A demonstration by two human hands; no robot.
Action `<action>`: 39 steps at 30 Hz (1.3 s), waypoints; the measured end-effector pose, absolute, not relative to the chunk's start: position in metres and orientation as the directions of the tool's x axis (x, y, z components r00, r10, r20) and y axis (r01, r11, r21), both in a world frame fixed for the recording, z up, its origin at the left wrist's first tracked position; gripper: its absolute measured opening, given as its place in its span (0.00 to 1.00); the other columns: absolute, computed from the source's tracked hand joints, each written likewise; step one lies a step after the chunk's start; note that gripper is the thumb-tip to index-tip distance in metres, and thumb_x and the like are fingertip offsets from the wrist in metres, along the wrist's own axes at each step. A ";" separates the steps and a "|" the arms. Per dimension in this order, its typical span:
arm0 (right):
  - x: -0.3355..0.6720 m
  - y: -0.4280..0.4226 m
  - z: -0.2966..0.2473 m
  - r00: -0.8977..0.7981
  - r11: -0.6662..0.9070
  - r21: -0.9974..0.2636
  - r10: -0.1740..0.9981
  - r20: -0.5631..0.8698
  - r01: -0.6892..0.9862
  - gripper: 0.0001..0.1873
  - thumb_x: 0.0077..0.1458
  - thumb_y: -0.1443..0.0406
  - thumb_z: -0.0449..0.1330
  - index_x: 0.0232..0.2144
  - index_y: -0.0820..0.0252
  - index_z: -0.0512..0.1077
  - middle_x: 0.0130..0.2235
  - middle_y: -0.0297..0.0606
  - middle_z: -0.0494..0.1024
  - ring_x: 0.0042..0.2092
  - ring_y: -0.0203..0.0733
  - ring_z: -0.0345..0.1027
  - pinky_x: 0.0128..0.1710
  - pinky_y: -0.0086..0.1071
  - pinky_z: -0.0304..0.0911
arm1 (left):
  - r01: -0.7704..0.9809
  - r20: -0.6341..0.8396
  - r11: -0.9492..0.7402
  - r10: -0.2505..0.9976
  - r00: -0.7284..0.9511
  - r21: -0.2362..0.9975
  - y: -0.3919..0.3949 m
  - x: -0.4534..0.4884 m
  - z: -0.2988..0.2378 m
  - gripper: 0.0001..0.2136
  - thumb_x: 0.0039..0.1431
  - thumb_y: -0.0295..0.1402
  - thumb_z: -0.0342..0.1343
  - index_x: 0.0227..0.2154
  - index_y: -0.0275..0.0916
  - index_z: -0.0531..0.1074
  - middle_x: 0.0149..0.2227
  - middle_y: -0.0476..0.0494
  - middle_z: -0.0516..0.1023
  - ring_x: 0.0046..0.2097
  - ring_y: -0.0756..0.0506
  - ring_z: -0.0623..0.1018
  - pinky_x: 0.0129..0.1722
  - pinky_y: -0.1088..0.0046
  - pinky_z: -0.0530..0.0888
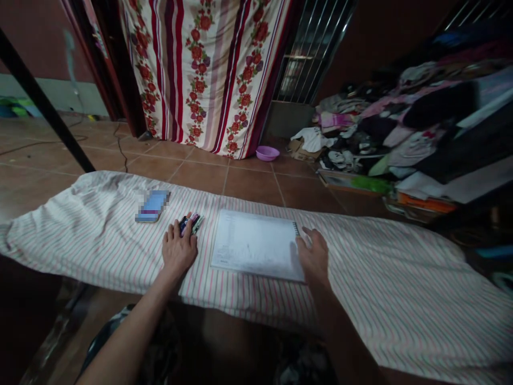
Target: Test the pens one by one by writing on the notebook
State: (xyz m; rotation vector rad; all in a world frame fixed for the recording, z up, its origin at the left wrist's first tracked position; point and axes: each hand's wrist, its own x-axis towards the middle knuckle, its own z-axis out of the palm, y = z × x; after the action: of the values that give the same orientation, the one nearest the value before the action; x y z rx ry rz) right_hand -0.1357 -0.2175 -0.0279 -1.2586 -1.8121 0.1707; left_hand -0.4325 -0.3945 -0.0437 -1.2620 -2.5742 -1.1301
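A white spiral-bound pad (256, 243) lies flat on a striped cloth-covered surface (380, 299). My right hand (313, 254) rests on the pad's right edge, fingers loosely spread. Left of the pad lies a small bundle of pens (191, 222). My left hand (178, 246) lies flat on the cloth with its fingertips touching the pens, fingers apart. Farther left a blue phone (152, 206) lies on the cloth.
Beyond the surface is a brown tiled floor (248, 182) with a purple bowl (267, 153) near a floral striped curtain (204, 69). A heap of clothes and boxes (401, 133) fills the right. A dark diagonal bar (44, 104) crosses the left.
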 end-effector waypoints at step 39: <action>-0.228 -0.282 -0.044 -0.574 0.924 -0.215 0.366 0.732 0.315 0.09 0.55 0.73 0.51 0.36 0.64 0.69 0.51 0.51 0.66 0.54 0.52 0.57 0.50 0.51 0.62 | 0.865 0.392 0.493 0.781 -0.486 0.092 -0.386 -0.431 -0.046 0.22 0.61 0.32 0.42 0.59 0.42 0.59 0.63 0.39 0.55 0.63 0.33 0.54 0.56 0.50 0.56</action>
State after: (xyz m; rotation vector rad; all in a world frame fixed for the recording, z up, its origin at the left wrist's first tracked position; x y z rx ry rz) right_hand -0.2284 -0.2819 -0.0442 -0.4815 -2.2231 0.0766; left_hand -0.4306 -0.3857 -0.0464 -1.3892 -2.4425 -0.4026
